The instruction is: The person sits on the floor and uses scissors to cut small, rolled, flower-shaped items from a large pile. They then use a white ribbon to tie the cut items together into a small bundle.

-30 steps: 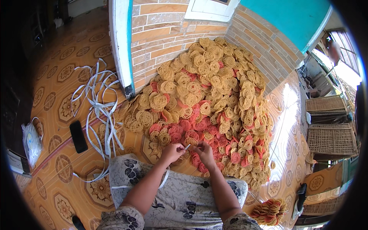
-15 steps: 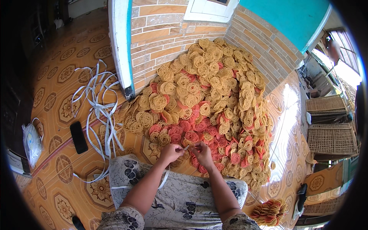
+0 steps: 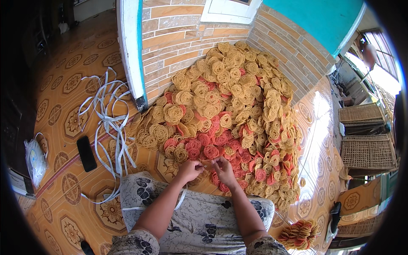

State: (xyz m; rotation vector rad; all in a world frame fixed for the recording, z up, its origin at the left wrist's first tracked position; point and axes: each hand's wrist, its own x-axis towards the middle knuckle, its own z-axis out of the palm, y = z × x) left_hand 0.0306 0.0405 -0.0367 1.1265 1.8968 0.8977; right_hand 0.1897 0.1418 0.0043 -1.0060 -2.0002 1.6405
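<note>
In front of me rises a large heap of thin, lacy, swirled discs [image 3: 231, 102], mostly tan-yellow with red-pink ones among them. At its near edge my left hand [image 3: 190, 171] is closed in a pinch on a white strip [image 3: 182, 199], whose tail hangs down over my lap. My right hand [image 3: 223, 171] is close beside it, thumb and fingers pinched together. A small pale orange piece shows between the two hands; its kind is too small to tell. Patterned grey cloth [image 3: 199, 221] covers my lap below them.
Tangled white strips [image 3: 111, 123] lie left on the tiled floor, beside a black phone [image 3: 87, 153] and a clear plastic bag [image 3: 35, 161]. A bundle of strung discs [image 3: 299, 234] sits at lower right. Woven racks [image 3: 368, 152] stand far right; brick-patterned walls [image 3: 174, 44] back the heap.
My fingertips have shifted slightly, and the white piece seen between them before is now mostly covered. The right fingers have drawn closer together. The heap and strips keep their places.
</note>
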